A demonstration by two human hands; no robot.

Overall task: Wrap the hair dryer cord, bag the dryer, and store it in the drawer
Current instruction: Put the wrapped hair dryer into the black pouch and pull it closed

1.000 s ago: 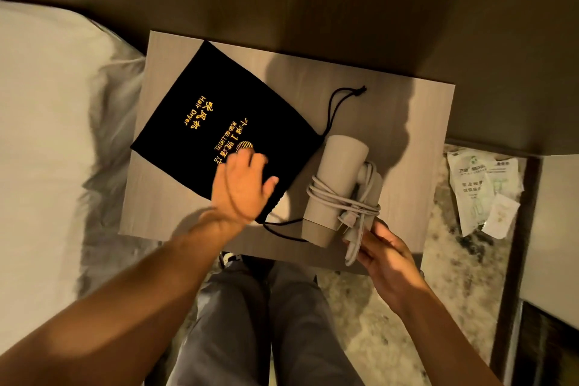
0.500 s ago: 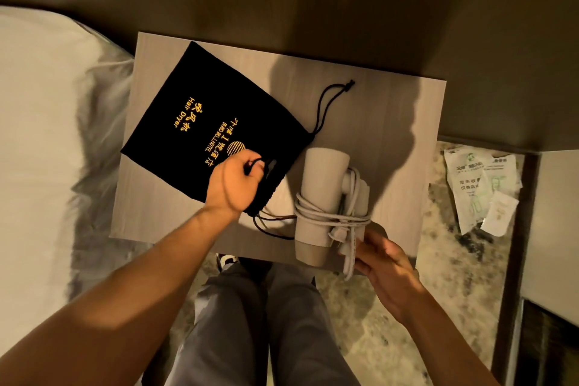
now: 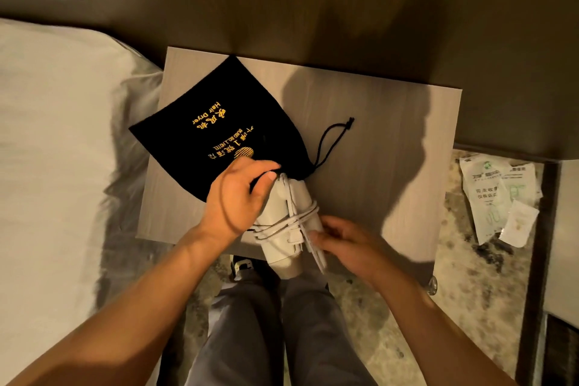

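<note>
A black drawstring bag [image 3: 216,125] with gold lettering lies flat on the wooden bedside table [image 3: 376,141]. My left hand [image 3: 238,197] pinches the bag's open edge at its near right corner. The white hair dryer [image 3: 282,229], its pale cord [image 3: 291,219] wound around the body, points its nose into that opening. My right hand [image 3: 347,241] grips the dryer's folded handle and the plug end at the table's front edge. The bag's black drawstring loop [image 3: 332,141] trails to the right.
A white bed [image 3: 56,166] lies to the left of the table. Torn white sachets [image 3: 498,194] rest on the speckled floor at right, beside a dark frame [image 3: 545,229]. My grey-trousered legs [image 3: 266,323] stand below the table's front edge.
My left hand went from resting on the bag to gripping its opening. My right hand turned the dryer and pushed its nose up to the bag's mouth.
</note>
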